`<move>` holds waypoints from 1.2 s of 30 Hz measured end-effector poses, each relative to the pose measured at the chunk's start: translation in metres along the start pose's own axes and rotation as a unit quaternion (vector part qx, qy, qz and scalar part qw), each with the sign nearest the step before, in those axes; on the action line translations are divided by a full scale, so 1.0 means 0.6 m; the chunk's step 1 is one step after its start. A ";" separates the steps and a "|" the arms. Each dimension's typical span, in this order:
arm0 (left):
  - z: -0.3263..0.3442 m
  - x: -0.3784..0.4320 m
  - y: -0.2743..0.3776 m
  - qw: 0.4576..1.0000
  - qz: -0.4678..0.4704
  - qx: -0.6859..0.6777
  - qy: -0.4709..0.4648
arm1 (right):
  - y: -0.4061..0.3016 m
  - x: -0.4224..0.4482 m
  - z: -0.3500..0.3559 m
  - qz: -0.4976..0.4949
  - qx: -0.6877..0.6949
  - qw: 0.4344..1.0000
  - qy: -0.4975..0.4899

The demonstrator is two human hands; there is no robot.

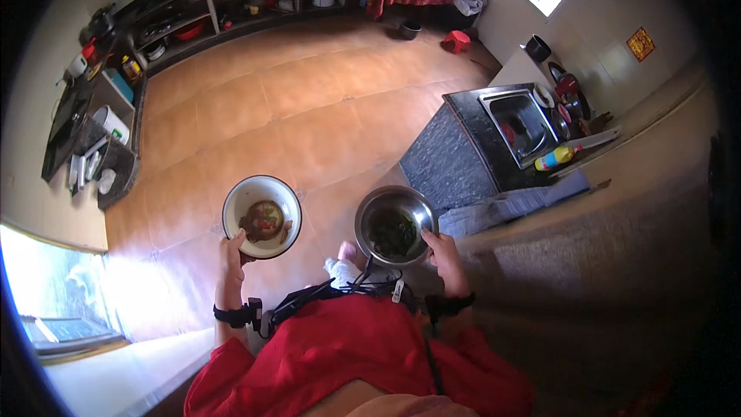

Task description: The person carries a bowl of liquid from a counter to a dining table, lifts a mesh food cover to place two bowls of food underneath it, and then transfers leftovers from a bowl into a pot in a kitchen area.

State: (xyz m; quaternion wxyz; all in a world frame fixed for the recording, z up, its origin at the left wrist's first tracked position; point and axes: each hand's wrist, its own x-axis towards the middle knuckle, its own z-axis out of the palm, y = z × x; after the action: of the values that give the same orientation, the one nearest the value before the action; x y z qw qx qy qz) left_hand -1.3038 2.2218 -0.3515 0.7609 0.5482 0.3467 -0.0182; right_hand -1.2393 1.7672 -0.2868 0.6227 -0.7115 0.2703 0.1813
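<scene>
My left hand [233, 249] grips the rim of a white enamel basin [236, 208] with a dark edge. Brownish food with red and green bits [265, 220] lies in the bottom of that basin. On the other side, my right hand [442, 252] holds a stainless steel bowl [421, 208] by its rim, thumb over the edge. Dark green leafy food [392, 233] sits inside the steel bowl. Both vessels are held apart in front of my body, above the tiled floor.
To the right stands a dark stone counter [457, 121] with a metal sink [518, 121] and a yellow bottle [554, 158]. A grey cloth [509, 208] hangs by it. Farther off are a red stool [456, 41], a black bucket [410, 29] and low open shelves [211, 8]. Orange tiles [243, 116] cover the floor.
</scene>
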 end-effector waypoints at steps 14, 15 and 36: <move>0.284 0.442 0.217 0.998 -0.005 0.032 -0.046 | -0.277 0.412 0.041 -0.022 -0.002 0.999 0.027; 0.312 0.471 0.233 0.998 -0.006 0.034 -0.055 | -0.301 0.440 0.039 -0.028 -0.017 0.999 0.034; 0.890 1.112 0.545 0.932 -0.051 0.173 -0.315 | -0.596 0.843 0.036 0.027 0.177 0.949 0.260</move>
State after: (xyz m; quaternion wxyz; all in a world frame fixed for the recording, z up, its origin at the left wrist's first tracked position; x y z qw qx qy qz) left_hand -0.3931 2.1351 -0.3632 0.7222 0.6191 0.1089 -0.2886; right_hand -0.6207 1.7360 -0.3093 0.6416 -0.6044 0.4701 -0.0440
